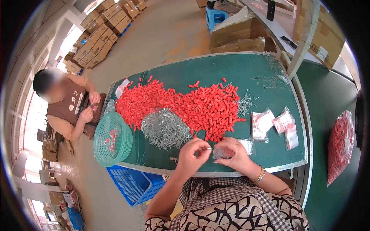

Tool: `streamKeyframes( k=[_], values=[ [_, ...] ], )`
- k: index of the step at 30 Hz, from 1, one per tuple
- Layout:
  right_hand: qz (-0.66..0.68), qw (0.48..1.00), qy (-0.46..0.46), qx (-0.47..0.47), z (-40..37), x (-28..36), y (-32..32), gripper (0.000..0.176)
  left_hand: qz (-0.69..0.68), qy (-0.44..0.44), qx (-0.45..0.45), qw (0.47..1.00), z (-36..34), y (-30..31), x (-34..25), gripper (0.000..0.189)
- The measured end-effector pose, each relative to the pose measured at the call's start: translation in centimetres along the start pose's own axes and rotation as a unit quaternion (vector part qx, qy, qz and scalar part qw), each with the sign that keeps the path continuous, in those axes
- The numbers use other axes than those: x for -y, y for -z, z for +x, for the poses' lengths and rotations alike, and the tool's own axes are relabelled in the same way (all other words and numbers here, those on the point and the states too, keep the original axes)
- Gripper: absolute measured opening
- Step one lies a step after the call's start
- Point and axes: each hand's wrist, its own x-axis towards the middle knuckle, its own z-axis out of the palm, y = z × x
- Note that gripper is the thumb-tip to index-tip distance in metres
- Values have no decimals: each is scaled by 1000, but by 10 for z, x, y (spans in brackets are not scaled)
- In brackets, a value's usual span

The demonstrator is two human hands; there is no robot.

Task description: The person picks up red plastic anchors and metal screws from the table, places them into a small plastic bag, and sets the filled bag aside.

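Observation:
My left hand [194,154] is closed in a pinch at the table's near edge. A small silvery metal piece [209,148] shows at its fingertips, too small to name surely. Close beside it, my right hand [236,156] grips a small clear plastic bag [222,153] between thumb and fingers. In front of both hands lies a broad heap of red plastic caps [208,107]. A pile of thin silvery metal pins or screws [165,129] sits left of my hands. More clear bags [262,123] lie to the right, with another [246,145] partly behind my right hand.
A green mesh basket [101,134] holding small bags stands at the table's left end. Below is a blue crate [133,188]. A co-worker [71,102] handles small pieces on the left. A bulging bag of red caps [341,148] lies on the right-hand surface. An open carton [239,36] stands behind.

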Motion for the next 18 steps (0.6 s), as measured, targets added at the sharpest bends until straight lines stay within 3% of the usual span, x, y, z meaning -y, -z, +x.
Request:
streamKeyframes(
  k=[4,7,11,17,18],
  values=[
    [5,1000,11,0,4,1,-7,51,73,-30,40,996,-6,-2,-14,21],
    [9,1000,4,10,5,5,-7,50,88,-14,0,996,-6,5,-19,25],
    [15,1000,7,10,5,10,-3,49,132,-2,-121,984,-9,28,33,23],
    [16,1000,1,10,5,13,1,49,352,-18,-64,933,5,16,70,18],
    [13,1000,4,7,4,13,0,49,401,16,-29,916,8,11,69,18]
  ],
)
